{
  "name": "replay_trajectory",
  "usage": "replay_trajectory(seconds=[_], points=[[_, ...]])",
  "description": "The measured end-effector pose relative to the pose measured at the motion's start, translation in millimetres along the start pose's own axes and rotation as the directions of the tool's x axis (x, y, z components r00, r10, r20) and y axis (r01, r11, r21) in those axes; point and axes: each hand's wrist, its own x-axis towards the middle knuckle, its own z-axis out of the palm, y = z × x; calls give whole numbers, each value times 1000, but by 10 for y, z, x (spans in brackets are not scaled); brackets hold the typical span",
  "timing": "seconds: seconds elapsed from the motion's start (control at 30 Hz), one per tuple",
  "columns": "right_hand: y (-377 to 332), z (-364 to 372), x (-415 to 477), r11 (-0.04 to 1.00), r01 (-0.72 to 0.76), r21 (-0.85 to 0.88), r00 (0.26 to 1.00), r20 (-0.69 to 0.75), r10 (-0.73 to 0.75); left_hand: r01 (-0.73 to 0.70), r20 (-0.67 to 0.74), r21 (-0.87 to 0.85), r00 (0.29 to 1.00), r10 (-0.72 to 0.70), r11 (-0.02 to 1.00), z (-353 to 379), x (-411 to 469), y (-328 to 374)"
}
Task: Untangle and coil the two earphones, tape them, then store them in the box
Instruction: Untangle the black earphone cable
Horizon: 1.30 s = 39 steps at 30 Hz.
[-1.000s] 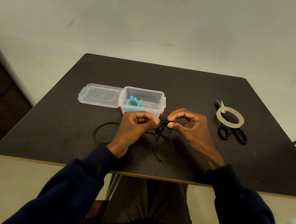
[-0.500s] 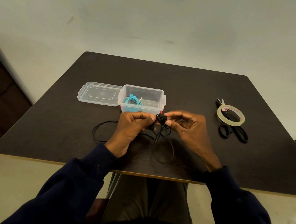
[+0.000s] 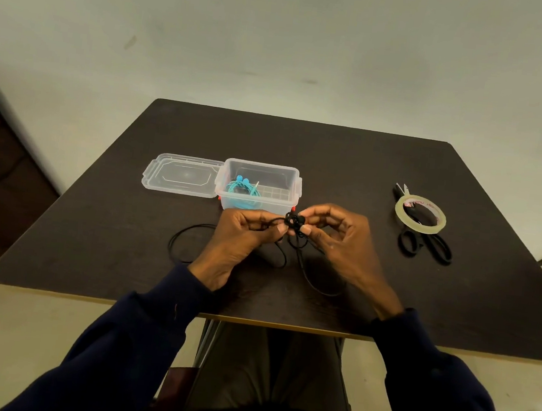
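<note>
Seated at a dark tabletop (image 3: pixel 368 162), looking down. Left hand (image 3: pixel 243 232) and right hand (image 3: pixel 343 239) up off the surface over its middle, close together, fingertips nearly meeting. Fingers of both curled and clamped on the black earphone (image 3: pixel 294 223) — left thumb and forefinger pinching the cord just at 9 o'clock of a small knotted bunch, right thumb and forefinger pinching the bunch itself from 3 o'clock. Rest of the cord hanging down to the tabletop: one loop lying at 8 o'clock of the left hand, another trailing at 6 o'clock under the right palm.

Just beyond the hands at 12 o'clock, an open clear box (image 3: pixel 262 164), with the teal earphone (image 3: pixel 241 190) coiled in its 9 o'clock half. Lid (image 3: pixel 178 179) flat on the tabletop at 9 o'clock of the box, touching it. Well off at 3 o'clock of the hands — a tape roll (image 3: pixel 421 228) lying on top of black scissors (image 3: pixel 421 238). Dark sleeves down to both wrists.
</note>
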Motion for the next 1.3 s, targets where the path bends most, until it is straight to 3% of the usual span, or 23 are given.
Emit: replay_trajectory(seconds=[0.17,0.37,0.6,0.73,0.97,1.17,1.3], points=[[-14,6,-16,1000,-18,-13,1000,13,18,3,-9,42,1000,-3,999,-2,3,26],[-10,-94,22,989,3,-147,999,33,1,159,102,-102,984,-149,982,-37,5,37],[-5,-165,58,964,95,-249,993,88,-75,179,96,-133,981,-167,975,10,71,62],[-14,-139,73,944,181,-276,983,39,-178,146,52,-159,989,-140,976,73,111,42],[-28,-154,138,946,181,-268,983,20,-182,52,-35,-51,998,-54,997,110,151,19],[-57,-106,113,979,67,-192,998,29,-63,-37,-114,-11,993,35,999,143,152,3],[-69,-52,101,982,-14,-189,1000,-16,12,-70,-73,28,995,71,997,128,151,3]])
